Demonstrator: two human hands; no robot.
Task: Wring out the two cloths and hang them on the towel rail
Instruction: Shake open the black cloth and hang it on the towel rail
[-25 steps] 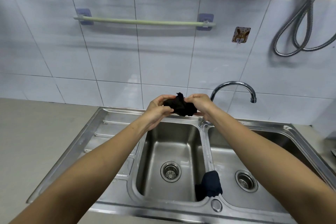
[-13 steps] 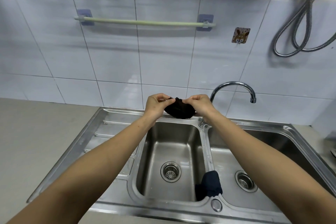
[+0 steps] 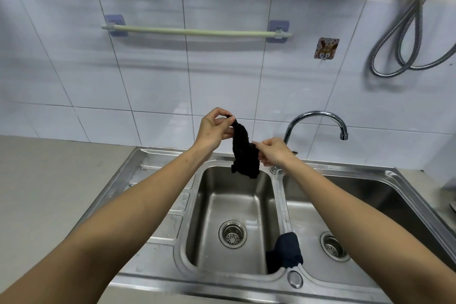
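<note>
A black cloth [image 3: 244, 153] hangs above the left sink basin, crumpled and partly spread. My left hand [image 3: 212, 131] pinches its top corner, held higher. My right hand [image 3: 274, 152] pinches its right edge, lower down. A second, dark blue cloth [image 3: 286, 250] lies draped over the divider between the two basins, near the front. The pale green towel rail [image 3: 195, 31] is fixed on the tiled wall above, with nothing on it.
The steel double sink [image 3: 153, 180] has a drainboard at the left. A curved tap [image 3: 318, 121] stands behind the divider, just right of my right hand. A metal hose [image 3: 404, 42] hangs at the upper right. A small hook [image 3: 327, 48] is stuck beside the rail.
The cloth was a tight ball between both hands. My left hand has lifted one corner up and the cloth now hangs open and longer.
</note>
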